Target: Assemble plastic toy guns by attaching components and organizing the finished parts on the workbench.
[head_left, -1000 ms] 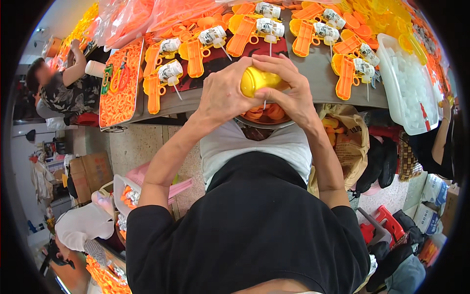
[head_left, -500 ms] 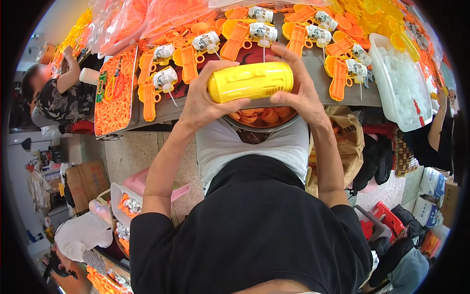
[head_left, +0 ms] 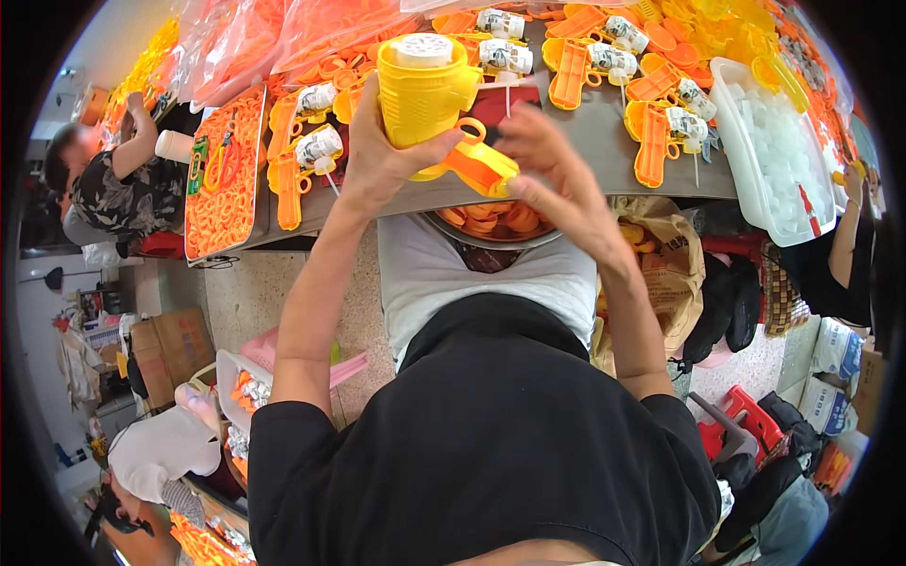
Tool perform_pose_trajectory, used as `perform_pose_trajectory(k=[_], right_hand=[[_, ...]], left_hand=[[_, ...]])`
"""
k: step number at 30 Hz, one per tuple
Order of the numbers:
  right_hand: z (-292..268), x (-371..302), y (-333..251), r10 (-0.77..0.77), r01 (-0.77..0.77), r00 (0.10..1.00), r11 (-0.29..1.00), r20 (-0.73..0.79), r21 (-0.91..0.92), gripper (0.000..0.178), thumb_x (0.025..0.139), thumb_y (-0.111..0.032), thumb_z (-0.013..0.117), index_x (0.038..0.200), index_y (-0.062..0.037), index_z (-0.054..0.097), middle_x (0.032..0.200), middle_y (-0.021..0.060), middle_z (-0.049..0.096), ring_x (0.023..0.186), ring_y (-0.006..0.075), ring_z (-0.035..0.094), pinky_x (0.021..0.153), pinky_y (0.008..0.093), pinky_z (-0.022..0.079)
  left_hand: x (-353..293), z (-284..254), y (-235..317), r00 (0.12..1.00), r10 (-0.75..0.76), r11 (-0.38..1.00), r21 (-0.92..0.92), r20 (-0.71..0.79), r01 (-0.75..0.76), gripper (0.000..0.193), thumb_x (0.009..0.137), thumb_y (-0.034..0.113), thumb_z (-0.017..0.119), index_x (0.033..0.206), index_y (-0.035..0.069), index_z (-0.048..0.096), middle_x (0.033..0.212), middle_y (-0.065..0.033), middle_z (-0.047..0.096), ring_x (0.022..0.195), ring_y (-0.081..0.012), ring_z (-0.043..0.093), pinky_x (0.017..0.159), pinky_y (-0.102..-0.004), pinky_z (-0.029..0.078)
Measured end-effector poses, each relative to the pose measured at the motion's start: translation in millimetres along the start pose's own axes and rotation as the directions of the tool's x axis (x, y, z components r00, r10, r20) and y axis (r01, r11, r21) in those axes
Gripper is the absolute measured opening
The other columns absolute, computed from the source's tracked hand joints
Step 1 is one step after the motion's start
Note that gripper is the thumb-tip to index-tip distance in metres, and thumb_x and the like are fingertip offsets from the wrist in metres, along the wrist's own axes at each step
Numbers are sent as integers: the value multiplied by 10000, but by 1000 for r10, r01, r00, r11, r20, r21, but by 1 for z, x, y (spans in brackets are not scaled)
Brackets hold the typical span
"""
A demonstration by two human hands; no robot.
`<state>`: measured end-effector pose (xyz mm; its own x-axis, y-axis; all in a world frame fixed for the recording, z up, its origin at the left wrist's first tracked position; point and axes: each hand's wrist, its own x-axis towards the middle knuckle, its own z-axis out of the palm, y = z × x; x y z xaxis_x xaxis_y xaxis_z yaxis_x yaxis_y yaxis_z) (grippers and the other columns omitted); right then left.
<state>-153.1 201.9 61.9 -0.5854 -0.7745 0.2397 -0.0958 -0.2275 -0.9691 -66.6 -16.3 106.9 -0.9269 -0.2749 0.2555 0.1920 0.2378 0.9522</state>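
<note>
My left hand (head_left: 376, 156) is wrapped round a yellow toy gun (head_left: 422, 104), its thumb across the near side. The toy's body stands upright, with a white round grille (head_left: 422, 47) on top. Its yellow and orange handle (head_left: 483, 168), with a small ring trigger (head_left: 471, 130), slants toward the lower right. My right hand (head_left: 562, 184) is beside the handle's end, fingers apart and partly blurred. Its thumb is close to the handle tip; whether it touches I cannot tell. Below, a metal bowl (head_left: 552, 238) of orange parts rests at my lap.
Several orange toy guns with white printed cylinders (head_left: 651, 141) lie across the table (head_left: 604, 174). At the left is a tray (head_left: 255, 203) of orange rings with scissors (head_left: 223, 162). A white tub (head_left: 727, 94) holds translucent parts at the right. Co-workers sit at both sides.
The toy has turned from lying sideways between both hands to upright in my left hand, its handle now showing. My right hand has let go of the body and moved down near the handle.
</note>
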Motion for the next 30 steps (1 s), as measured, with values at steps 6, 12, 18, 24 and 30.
perform_pose_trajectory(k=[6,12,18,24,30], right_hand=[[40,-16,16,37,7,983,971,-178,240,549,983,-114,655,1467,-7,419,1287,109,613,1103,121,587,965,297,481],[36,-15,21,-204,120,951,936,-233,-331,397,936,-37,660,1318,-11,552,1167,185,651,966,264,668,862,348,518],[40,-7,25,-341,235,926,857,-163,-459,457,911,55,616,1357,-11,544,1161,173,666,1004,226,668,890,322,508],[28,-29,15,31,-48,994,985,-104,-164,400,997,-77,553,1391,-6,535,1321,130,628,1117,205,632,984,329,471],[-8,-53,30,138,-162,935,986,-326,-48,289,1051,-101,516,1309,2,593,1169,96,661,980,146,626,915,282,494]], left_hand=[[-12,10,-13,985,59,998,41,-163,-53,628,734,37,860,1249,25,501,1126,-82,670,1000,-152,674,889,-302,560],[-10,13,-49,955,106,980,-136,-278,-148,520,769,41,826,1205,17,545,1085,-86,682,955,-159,685,862,-301,565],[-23,12,-37,954,109,961,-217,-278,-173,447,775,36,816,1166,-10,605,1005,-92,711,905,-172,710,818,-314,576],[-44,-39,-21,916,22,999,46,-401,-4,651,773,68,839,1315,22,481,1190,-75,619,1100,-154,610,954,-301,518],[-44,-244,-19,756,23,807,458,-655,372,648,734,250,900,1206,-37,560,1062,-109,715,879,-170,707,770,-312,575]])
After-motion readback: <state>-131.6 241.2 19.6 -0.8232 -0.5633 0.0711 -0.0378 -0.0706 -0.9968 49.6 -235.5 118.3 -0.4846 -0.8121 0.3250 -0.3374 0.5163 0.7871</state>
